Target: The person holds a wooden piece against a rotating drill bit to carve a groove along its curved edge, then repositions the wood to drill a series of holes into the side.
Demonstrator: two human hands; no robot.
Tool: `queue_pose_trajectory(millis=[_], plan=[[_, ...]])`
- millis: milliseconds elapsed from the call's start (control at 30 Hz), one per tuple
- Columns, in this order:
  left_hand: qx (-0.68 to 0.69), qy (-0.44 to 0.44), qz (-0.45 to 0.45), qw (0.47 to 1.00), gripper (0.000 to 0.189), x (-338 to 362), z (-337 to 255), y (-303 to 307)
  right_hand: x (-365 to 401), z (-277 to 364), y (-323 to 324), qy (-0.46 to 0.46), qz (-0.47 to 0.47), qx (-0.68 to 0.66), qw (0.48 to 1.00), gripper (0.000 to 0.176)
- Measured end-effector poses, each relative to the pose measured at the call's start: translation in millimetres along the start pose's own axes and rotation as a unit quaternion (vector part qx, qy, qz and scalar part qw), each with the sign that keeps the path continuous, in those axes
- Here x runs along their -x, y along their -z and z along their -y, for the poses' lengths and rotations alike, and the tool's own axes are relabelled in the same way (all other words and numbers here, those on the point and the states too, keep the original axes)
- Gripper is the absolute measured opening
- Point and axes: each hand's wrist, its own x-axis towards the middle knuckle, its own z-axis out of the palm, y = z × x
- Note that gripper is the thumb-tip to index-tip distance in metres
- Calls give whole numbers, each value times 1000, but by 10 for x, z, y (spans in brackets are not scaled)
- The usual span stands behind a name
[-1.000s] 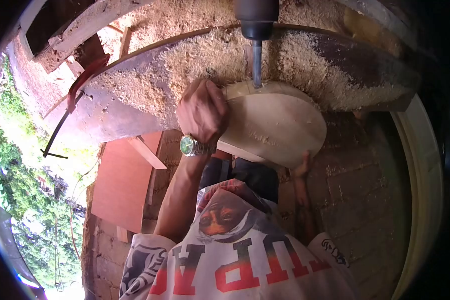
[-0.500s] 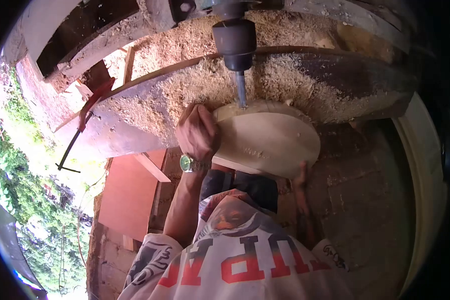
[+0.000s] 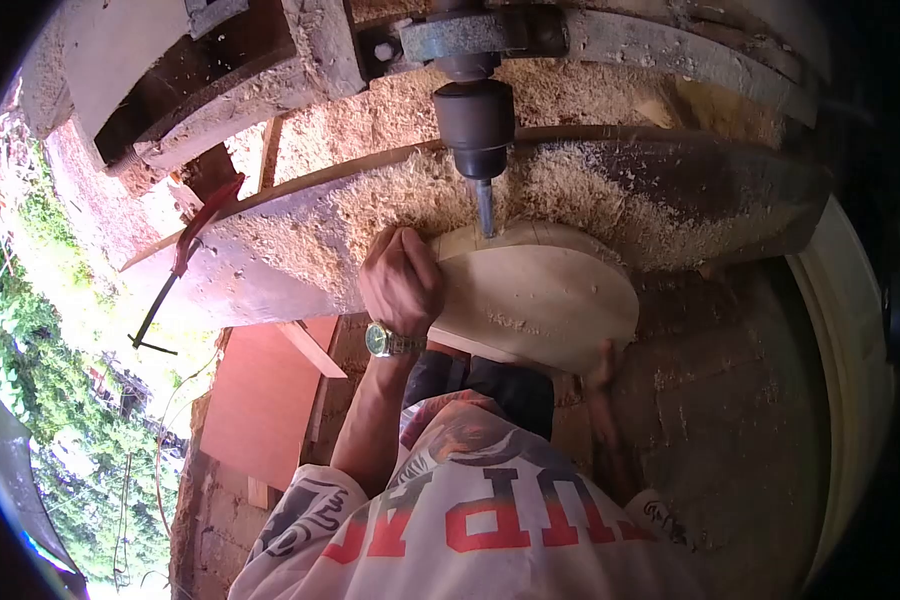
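Note:
A pale, rounded wooden piece (image 3: 540, 300) with a thick edge lies in front of a dark drill chuck (image 3: 474, 125). The slim metal bit (image 3: 485, 205) points at the far edge of the wood, its tip at or against it. My left hand (image 3: 402, 280), wearing a metal watch (image 3: 380, 340), is closed on the wood's left end, fingers curled. At the lower right edge, my right hand (image 3: 603, 365) holds the piece, thumb on the rim; its other fingers are mostly hidden. Some shavings lie on the wood's face.
Sawdust and shavings (image 3: 310, 235) cover the curved worktable (image 3: 240, 270). A red-handled hacksaw (image 3: 195, 235) hangs over its left side. Behind the chuck is a heavy machine frame (image 3: 670, 60). A reddish board (image 3: 265, 400) leans below left, and greenery shows beyond.
The whole view has tilted, so the machine, wood and hands appear lower and more of the machine frame shows. Both hands keep their hold, and the bit remains at the wood's far edge.

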Motion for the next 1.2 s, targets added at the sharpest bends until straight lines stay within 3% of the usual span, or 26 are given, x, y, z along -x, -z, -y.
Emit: queue_pose_trajectory(millis=[67,167,367,500,600,700,733,833,867,967,1100,1200], plan=[[10,5,-11,1000,14,5,31,-40,58,81,-168,9,-28,-2,1000,67],[10,11,-12,1000,15,4,34,-33,52,141,-205,30,4,10,999,72],[11,-8,-16,1000,16,-33,-13,15,149,450,-512,89,-13,40,995,67],[-38,-44,0,998,15,-15,73,-13,220,390,-528,58,-37,14,998,62],[9,-72,-27,997,14,-9,116,-78,200,157,-318,45,-40,48,997,57],[-66,-161,-35,984,9,25,236,-97,159,185,-356,51,-17,61,997,57],[-48,-92,3,995,12,53,158,-41,124,193,-395,44,-19,63,997,57],[16,-64,-40,997,5,219,188,-125,124,216,-376,59,-12,82,995,58],[-25,-134,-78,988,10,319,185,-141,145,187,-358,69,-8,90,994,58],[-55,-146,-44,987,10,362,403,-282,17,-389,169,-5,12,28,1000,61],[-6,-92,-7,996,10,273,266,-132,213,106,-313,45,-4,74,996,61],[-82,-147,-44,985,7,114,210,-111,248,204,-384,47,-9,70,996,64]])
